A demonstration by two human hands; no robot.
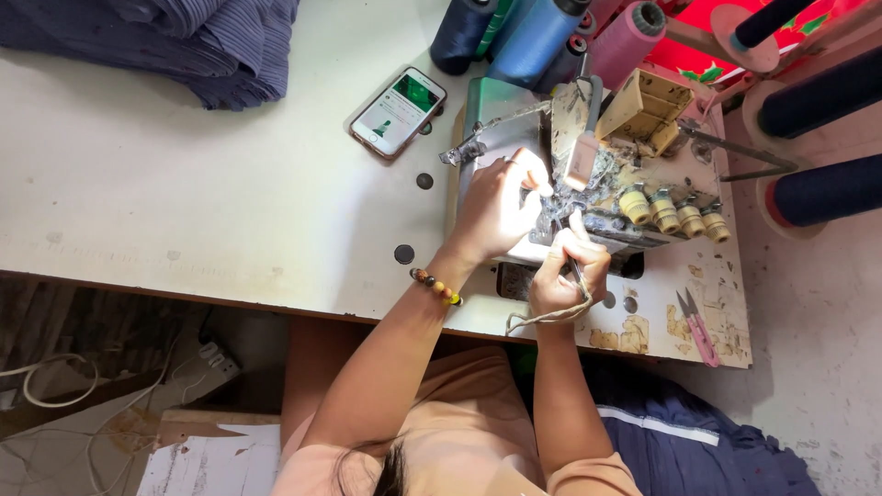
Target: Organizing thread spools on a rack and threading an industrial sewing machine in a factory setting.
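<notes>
While left hand (496, 207) rests spread on sewing machine (588, 174), right hand (570, 271) beside it, grip pinching tweezers (571, 264).

Phone (397, 112) left of machine (588, 174) — snips (698, 329) right.

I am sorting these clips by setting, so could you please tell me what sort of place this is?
Probably a small sewing workshop. A worn sewing machine sits on a white table, with thread cones behind it and folded dark cloth in the corner.
</notes>
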